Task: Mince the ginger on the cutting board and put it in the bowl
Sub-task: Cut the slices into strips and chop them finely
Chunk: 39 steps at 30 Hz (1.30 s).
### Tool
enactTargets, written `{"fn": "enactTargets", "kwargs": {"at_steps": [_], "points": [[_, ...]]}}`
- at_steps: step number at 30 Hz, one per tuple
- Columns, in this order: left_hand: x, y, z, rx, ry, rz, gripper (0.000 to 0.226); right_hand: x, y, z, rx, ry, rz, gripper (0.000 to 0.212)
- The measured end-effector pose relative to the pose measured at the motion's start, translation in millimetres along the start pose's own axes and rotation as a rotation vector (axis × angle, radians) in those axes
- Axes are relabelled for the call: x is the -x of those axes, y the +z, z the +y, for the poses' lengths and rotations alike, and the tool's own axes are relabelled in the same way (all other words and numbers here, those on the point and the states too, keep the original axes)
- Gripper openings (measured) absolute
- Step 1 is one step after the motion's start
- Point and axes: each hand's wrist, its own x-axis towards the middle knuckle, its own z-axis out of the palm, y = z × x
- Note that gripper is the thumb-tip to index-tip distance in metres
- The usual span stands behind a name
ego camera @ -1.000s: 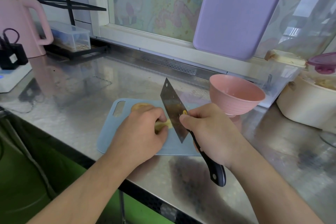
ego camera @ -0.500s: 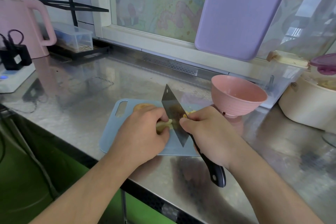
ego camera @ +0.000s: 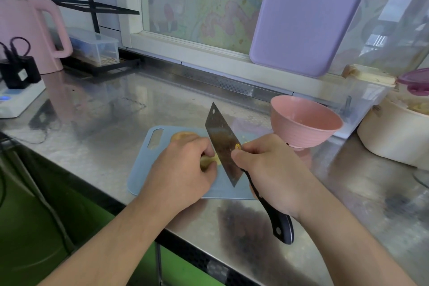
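A pale blue cutting board [ego camera: 144, 165] lies on the steel counter. My left hand [ego camera: 183, 172] curls over a yellow piece of ginger [ego camera: 209, 160] and pins it to the board; most of it is hidden under my fingers. A second ginger piece [ego camera: 180, 135] peeks out beyond my knuckles. My right hand [ego camera: 271, 169] grips a cleaver [ego camera: 222, 144] by its black handle, the blade standing right beside the held ginger. Small yellow bits lie behind the blade. A pink bowl [ego camera: 304, 123] stands just right of the board.
A pink kettle [ego camera: 30, 30], a power strip with plugs [ego camera: 16, 97] and a clear lidded box [ego camera: 95, 47] sit at the back left. A purple board [ego camera: 308, 14] leans on the window. A white pot [ego camera: 394, 137] and clear container [ego camera: 364, 100] crowd the right.
The cleaver dipped down onto the ginger half a second ago and now stands a little higher again. My left hand stays on the ginger.
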Motion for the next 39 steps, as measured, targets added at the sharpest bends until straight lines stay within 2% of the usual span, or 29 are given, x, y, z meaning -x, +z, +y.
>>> {"fn": "enactTargets", "kwargs": {"at_steps": [6, 16, 24, 32, 39], "points": [[-0.4, -0.1, -0.4, 0.013, 0.008, 0.0, 0.014, 2.4, 5.4, 0.3, 0.109, 0.057, -0.02, 0.045], [1.3, -2.7, -0.4, 0.054, -0.056, -0.02, 0.019, 2.1, 1.8, -0.5, 0.0, -0.063, 0.052, 0.045], [0.3, -3.0, -0.2, 0.027, -0.053, -0.005, 0.017, 2.1, 4.8, -0.8, 0.022, -0.04, 0.031, 0.047], [1.2, -3.8, 0.7, -0.002, -0.023, -0.003, 0.021, 4.0, 6.4, -7.6, 0.193, 0.001, -0.097, 0.031], [-0.8, -1.9, -3.7, 0.063, -0.007, -0.005, 0.018, 2.7, 2.6, -0.7, 0.071, 0.0, -0.02, 0.046]]}}
